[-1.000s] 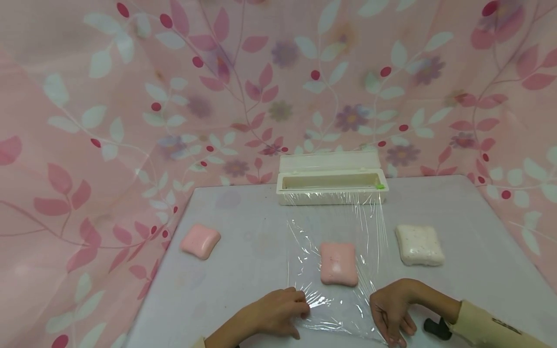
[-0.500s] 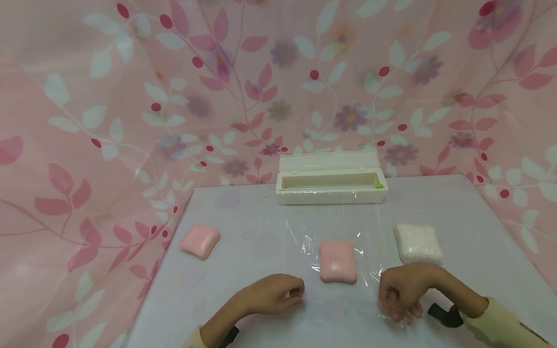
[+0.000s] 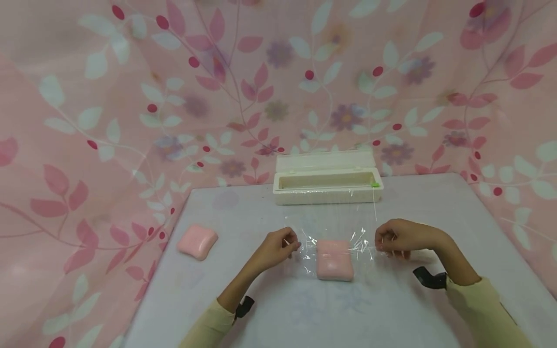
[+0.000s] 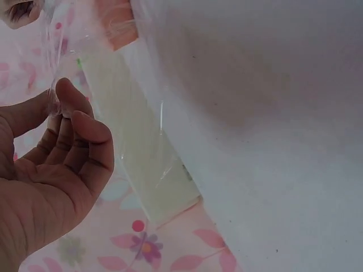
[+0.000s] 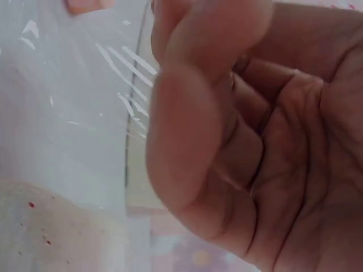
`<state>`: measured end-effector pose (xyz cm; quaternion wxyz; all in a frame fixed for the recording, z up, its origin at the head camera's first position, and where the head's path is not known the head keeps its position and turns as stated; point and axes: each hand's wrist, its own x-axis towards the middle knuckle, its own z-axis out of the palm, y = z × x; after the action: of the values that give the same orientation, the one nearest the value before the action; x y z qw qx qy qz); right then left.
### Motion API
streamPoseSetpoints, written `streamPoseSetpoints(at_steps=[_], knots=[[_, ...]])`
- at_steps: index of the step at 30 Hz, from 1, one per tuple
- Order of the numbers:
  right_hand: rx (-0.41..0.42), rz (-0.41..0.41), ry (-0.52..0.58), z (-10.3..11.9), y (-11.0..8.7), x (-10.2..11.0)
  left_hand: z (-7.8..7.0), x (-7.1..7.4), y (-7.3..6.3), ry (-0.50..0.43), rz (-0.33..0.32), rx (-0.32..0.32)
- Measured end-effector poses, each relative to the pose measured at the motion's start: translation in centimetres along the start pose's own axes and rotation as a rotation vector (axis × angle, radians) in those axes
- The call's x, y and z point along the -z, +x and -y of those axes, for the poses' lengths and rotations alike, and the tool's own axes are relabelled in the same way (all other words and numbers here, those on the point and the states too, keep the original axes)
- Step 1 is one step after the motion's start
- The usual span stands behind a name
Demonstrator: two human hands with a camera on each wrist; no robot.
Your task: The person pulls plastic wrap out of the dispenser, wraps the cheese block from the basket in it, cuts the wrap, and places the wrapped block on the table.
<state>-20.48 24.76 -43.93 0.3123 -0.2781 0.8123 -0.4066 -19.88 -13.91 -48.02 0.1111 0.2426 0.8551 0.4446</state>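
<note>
One flowered cloth (image 3: 235,96) hangs behind one table (image 3: 265,328). At its far edge sits one white box (image 3: 304,197), lid raised. One plastic wrap (image 3: 362,238) spans two raised hands, left hand (image 3: 278,248) and right hand (image 3: 402,238), wrists bent, fingers curled and pinching its sides. Three soaps: a pink soap (image 3: 334,263) between the hands, wrap crossing it; another pink soap (image 3: 197,241) farther left; a red-specked white soap (image 5: 48,235) near the right hand.
</note>
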Motion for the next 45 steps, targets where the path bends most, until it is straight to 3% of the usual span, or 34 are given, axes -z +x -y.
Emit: streamPoseSetpoints(at_steps=[4,9,14,16,18,22,25,28,34,38,45], knots=[[-0.054,-0.07,-0.067,-1.4,1.5,0.1,1.7,-0.8,1.6,0.067,-0.014,0.05],[-0.091,-0.116,-0.114,-3.3,3.2,-0.6,3.6,-2.0,2.7,0.166,0.05,0.079],[-0.11,-0.131,-0.152,-4.2,4.1,-1.4,3.9,-2.2,3.4,0.196,0.104,0.073],[-0.133,-0.137,-0.195,-4.0,4.2,-1.4,3.5,-2.2,3.5,0.255,0.097,0.064],[-0.145,-0.167,-0.285,-3.1,3.9,-1.3,2.5,-2.2,3.4,0.374,0.059,0.067],[-0.182,-0.336,-0.502,0.1,2.5,-1.8,-1.2,-2.8,1.9,0.603,-0.075,0.083],[-0.153,-0.461,-0.565,2.5,1.9,-3.2,-3.9,-3.7,0.6,0.573,-0.114,0.04],[-0.102,-0.474,-0.532,3.9,2.1,-5.2,-5.0,-4.8,0.0,0.477,-0.07,-0.008],[-0.128,-0.421,-0.443,3.1,3.3,-8.9,-3.5,-7.2,0.4,0.483,0.049,0.042],[-0.114,-0.41,-0.431,1.9,4.0,-10.5,-2.7,-7.9,0.5,0.486,0.123,0.069],[-0.122,-0.415,-0.528,1.3,4.6,-11.4,-2.7,-8.1,0.8,0.562,0.139,0.056]])
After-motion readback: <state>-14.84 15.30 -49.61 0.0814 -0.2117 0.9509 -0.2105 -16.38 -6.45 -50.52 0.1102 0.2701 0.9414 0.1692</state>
